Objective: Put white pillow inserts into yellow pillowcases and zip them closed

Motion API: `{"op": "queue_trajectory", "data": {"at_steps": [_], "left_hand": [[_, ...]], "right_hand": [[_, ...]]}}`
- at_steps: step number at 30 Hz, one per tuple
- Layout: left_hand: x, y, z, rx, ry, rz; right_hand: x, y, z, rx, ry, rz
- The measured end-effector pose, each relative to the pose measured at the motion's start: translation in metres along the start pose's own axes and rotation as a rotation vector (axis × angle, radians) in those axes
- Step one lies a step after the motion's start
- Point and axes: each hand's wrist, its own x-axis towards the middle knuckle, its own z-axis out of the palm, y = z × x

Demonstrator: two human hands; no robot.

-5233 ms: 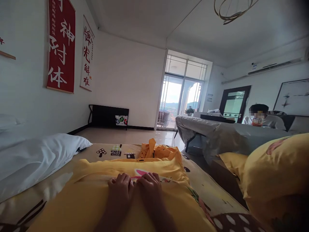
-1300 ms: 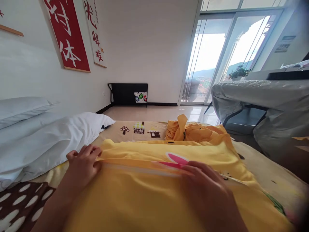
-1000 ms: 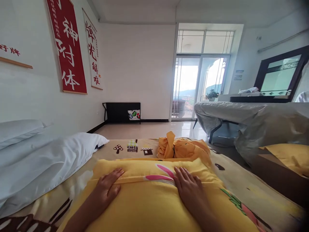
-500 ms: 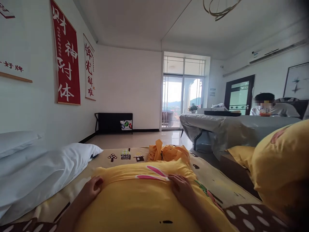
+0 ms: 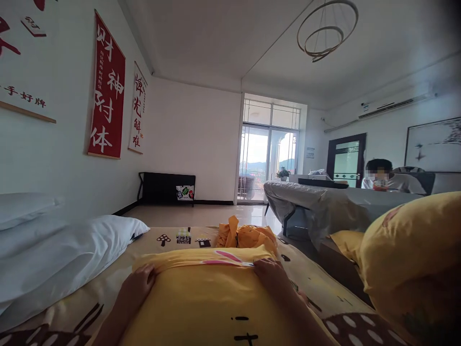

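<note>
A yellow pillow [image 5: 201, 298] with pink-and-white rabbit ears printed near its far end lies in front of me on the patterned bedspread [image 5: 173, 233]. My left hand [image 5: 141, 279] is closed on the cloth at its far left side, fingers curled. At the far right, beside the pink ears, my right hand [image 5: 268, 271] pinches the pillow's cloth. Both forearms lie along the pillow's sides. Just beyond its far edge rests a crumpled orange cloth bundle [image 5: 247, 235].
White pillows [image 5: 90, 250] lie at the left. Another yellow pillow [image 5: 414, 240] bulges at the right, close to me. Behind it stands a plastic-covered table [image 5: 324, 199], where a person [image 5: 382, 175] sits. A black low stand [image 5: 165, 187] is by the far wall.
My view has tilted up and turned slightly right. My right hand's fingers have curled onto the pillow's cloth, and my left hand's grip looks tighter.
</note>
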Motion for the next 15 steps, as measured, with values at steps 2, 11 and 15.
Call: {"op": "queue_trajectory", "data": {"at_steps": [2, 11, 15], "left_hand": [[0.001, -0.003, 0.000, 0.083, 0.047, -0.034], [0.010, -0.031, 0.016, -0.119, -0.074, -0.043], [0.005, -0.023, 0.006, 0.076, 0.110, -0.044]], "right_hand": [[0.007, -0.005, -0.001, 0.018, -0.030, -0.053], [-0.002, 0.041, 0.031, 0.353, 0.125, -0.087], [0.000, 0.041, 0.025, 0.173, 0.232, -0.172]]}}
